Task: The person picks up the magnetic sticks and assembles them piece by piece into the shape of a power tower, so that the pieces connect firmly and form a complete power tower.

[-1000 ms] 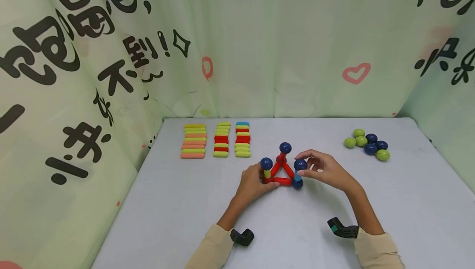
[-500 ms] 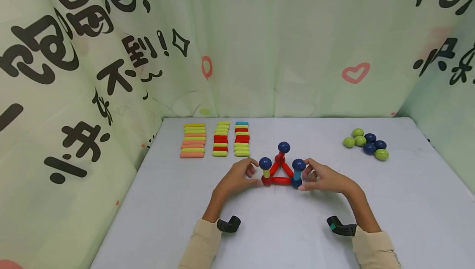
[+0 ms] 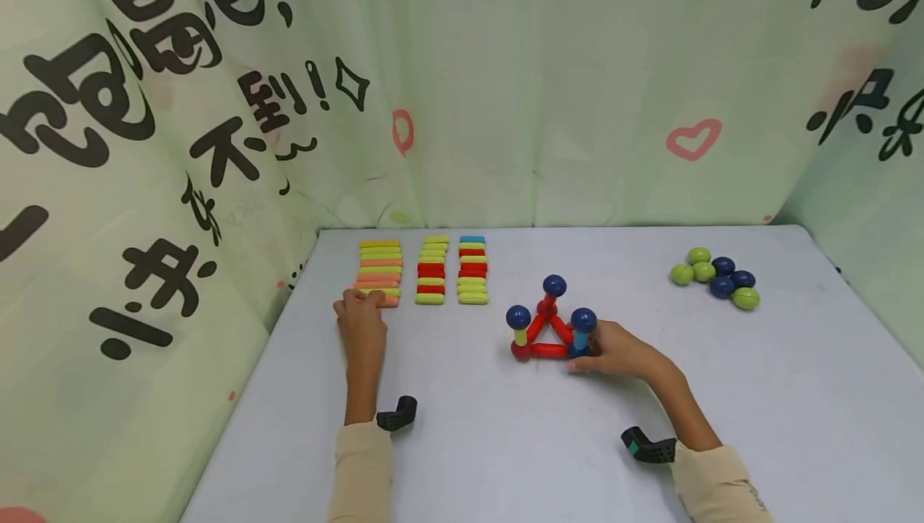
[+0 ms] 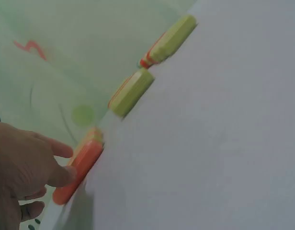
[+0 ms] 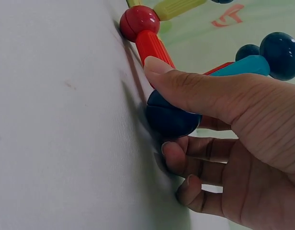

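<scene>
A ball-and-stick frame [image 3: 550,350] stands on the table, with a triangle of red sticks at its base. Three short uprights rise from its corners, each topped by a navy ball [image 3: 518,317]. At the right corner my right hand [image 3: 622,349] grips the lower navy ball [image 5: 169,115], its thumb lying along a red stick [image 5: 152,48]. My left hand [image 3: 361,329] is at the near end of the leftmost row of sticks. In the left wrist view its thumb and forefinger are apart at a salmon stick [image 4: 80,172], the thumb tip touching it or just over it.
Two more rows hold yellow-green and red sticks [image 3: 431,270] and similar sticks with a blue one [image 3: 472,270] at the back. Loose green and navy balls [image 3: 722,287] lie at the back right. A printed curtain [image 3: 534,106] hangs behind the white table [image 3: 505,451].
My left hand has let go of the frame and moved left to the leftmost stick row. My right hand has gone from the upper navy ball to the lower one at the same corner.
</scene>
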{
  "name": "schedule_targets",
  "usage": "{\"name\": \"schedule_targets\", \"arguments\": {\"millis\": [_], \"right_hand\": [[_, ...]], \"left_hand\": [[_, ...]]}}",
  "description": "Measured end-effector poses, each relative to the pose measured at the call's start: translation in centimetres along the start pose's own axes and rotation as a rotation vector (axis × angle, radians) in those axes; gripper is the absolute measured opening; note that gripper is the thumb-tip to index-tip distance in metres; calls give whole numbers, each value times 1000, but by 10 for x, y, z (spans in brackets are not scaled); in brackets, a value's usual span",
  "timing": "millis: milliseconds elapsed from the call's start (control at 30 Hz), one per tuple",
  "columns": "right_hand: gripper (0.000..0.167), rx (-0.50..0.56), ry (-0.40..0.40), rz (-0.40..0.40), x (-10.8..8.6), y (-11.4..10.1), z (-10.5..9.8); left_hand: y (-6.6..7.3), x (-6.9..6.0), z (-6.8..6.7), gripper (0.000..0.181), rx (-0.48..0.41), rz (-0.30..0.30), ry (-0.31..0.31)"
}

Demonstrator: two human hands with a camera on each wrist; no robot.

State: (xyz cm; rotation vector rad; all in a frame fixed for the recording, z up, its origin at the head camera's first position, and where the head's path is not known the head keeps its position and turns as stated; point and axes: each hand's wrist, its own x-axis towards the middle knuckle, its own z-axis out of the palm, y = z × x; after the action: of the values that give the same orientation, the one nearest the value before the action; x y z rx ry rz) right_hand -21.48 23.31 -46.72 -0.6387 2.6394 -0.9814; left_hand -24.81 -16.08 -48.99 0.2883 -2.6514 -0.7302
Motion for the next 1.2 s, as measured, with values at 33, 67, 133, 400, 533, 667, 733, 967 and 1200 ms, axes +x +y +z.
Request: {"name": "schedule_targets", "arguments": {"millis": [33, 67, 133, 400, 533, 667, 733, 967, 1200], "right_hand": [[42, -7, 4, -6, 0, 0, 1], [43, -10, 12, -11, 1, 0, 2], [47, -16, 22, -22, 1, 1, 2], [51, -41, 34, -72, 5, 2, 8], [42, -16, 31, -48, 7, -1, 11], [35, 28, 26, -23, 9, -5, 16], [32, 36, 27, -21, 9, -8, 18], [32, 18, 33, -51, 11, -12, 23], [33, -15, 40, -47, 12, -15, 25]], "left_hand": [[-4, 1, -1, 30, 13, 2, -5], [-8, 1, -2, 30, 16, 4, -10], [-13, 2, -3, 26, 17, 19, -19], [-17, 2, -5, 19, 80, 70, -40], [-15, 1, -6, 23, 162, 89, -57], [-4, 5, -7, 23, 50, 109, -77], [5, 6, -7, 24, -139, 119, -114], [49, -5, 15, 35, -703, 44, -367], [83, -25, 39, 40, -853, 14, -639]]}}
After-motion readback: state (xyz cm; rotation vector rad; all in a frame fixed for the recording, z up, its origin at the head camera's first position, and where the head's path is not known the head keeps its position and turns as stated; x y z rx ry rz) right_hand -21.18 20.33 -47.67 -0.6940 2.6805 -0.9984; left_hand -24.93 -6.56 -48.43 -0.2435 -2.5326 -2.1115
